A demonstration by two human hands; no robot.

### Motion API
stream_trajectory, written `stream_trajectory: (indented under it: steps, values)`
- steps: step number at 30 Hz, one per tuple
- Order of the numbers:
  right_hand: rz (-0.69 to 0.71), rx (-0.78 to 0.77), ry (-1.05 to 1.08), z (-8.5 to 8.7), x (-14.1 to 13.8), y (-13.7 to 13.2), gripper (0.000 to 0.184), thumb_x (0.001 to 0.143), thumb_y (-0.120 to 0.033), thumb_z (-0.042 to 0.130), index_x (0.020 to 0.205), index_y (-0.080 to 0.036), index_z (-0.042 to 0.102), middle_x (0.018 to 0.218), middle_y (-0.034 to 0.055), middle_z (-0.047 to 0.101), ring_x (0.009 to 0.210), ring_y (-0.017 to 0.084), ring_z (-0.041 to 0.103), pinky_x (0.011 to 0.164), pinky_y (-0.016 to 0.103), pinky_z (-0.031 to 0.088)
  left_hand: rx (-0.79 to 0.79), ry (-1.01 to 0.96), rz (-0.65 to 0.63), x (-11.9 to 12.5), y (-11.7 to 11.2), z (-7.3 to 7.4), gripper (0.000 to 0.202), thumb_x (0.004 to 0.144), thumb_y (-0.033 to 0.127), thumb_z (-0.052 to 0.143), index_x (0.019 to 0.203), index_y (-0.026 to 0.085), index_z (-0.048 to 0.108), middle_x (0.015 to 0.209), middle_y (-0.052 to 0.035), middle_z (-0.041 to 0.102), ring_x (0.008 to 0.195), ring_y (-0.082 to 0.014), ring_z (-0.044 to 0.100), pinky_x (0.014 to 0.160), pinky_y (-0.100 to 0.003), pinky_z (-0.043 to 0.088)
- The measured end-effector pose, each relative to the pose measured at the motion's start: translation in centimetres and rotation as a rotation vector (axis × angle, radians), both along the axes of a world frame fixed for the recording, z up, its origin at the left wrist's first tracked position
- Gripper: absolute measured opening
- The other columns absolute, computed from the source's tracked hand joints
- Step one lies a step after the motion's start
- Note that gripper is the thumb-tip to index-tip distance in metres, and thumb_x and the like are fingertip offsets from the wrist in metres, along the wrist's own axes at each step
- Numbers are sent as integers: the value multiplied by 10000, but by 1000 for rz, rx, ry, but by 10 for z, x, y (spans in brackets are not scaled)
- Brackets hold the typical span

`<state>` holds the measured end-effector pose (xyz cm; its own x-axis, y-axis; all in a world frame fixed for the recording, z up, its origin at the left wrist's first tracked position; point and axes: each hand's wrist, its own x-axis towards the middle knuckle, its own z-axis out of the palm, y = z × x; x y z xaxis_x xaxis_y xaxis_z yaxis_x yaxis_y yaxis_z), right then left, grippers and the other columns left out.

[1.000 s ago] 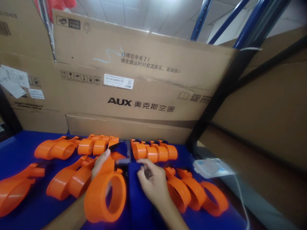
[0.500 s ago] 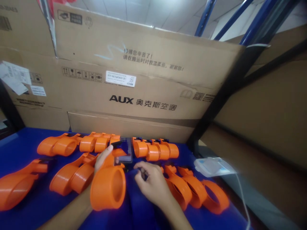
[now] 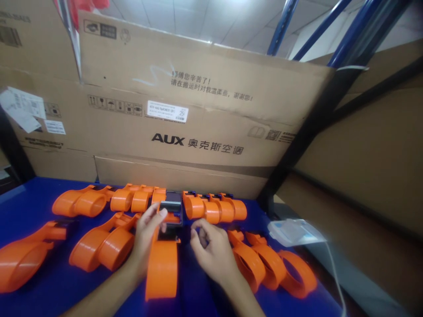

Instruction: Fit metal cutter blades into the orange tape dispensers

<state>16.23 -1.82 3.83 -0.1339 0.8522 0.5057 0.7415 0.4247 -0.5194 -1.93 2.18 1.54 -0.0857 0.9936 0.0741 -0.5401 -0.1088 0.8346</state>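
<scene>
My left hand [image 3: 148, 231] is closed on the upper frame of an orange tape dispenser [image 3: 161, 269]. The dispenser's round loop hangs toward me, and its dark head points away, with a toothed edge near my thumb. Just right of it, my right hand [image 3: 211, 248] is curled with thumb and forefinger close together. Whatever may lie inside those fingers is hidden. Beyond the held dispenser, a small dark object [image 3: 173, 197] is partly covered by it.
More orange dispensers lie on the blue surface [image 3: 109, 295]: a back left row [image 3: 122, 199], a back right row [image 3: 211, 210], a left pair [image 3: 115, 248], and several at right [image 3: 297, 275]. A clear plastic packet [image 3: 295, 232] and cardboard [image 3: 211, 119] are beyond.
My left hand has turned the tape dispenser, so its loop now faces down toward me and its toothed head shows. My right hand has shifted slightly right.
</scene>
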Motion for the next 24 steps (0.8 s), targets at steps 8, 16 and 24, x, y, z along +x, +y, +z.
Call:
stream_trajectory:
  steps: [8, 16, 24]
  values:
    - [50, 159, 193, -6, -9, -5, 433, 920, -309, 634, 1335, -192, 597, 862, 36, 723, 541, 129, 573, 557, 253, 514, 112, 167, -61, 9, -17, 3, 377, 752, 348, 804, 1072, 202, 666, 862, -10, 670, 635, -117, 561, 603, -221, 479]
    - [35, 289, 159, -16, -11, -6, 447, 897, -226, 604, 1342, -184, 609, 680, 7, 660, 527, 155, 592, 536, 271, 539, 77, 158, -220, 13, -21, -5, 404, 786, 396, 756, 1121, 221, 614, 563, 55, 572, 418, -110, 489, 438, -212, 419]
    - [63, 300, 133, -20, -12, -6, 486, 865, -178, 581, 1350, -196, 592, 774, 32, 696, 584, 177, 646, 579, 292, 573, 33, 249, -228, 17, -24, 7, 321, 774, 461, 782, 866, 170, 683, 454, 79, 456, 361, -51, 353, 377, -168, 275]
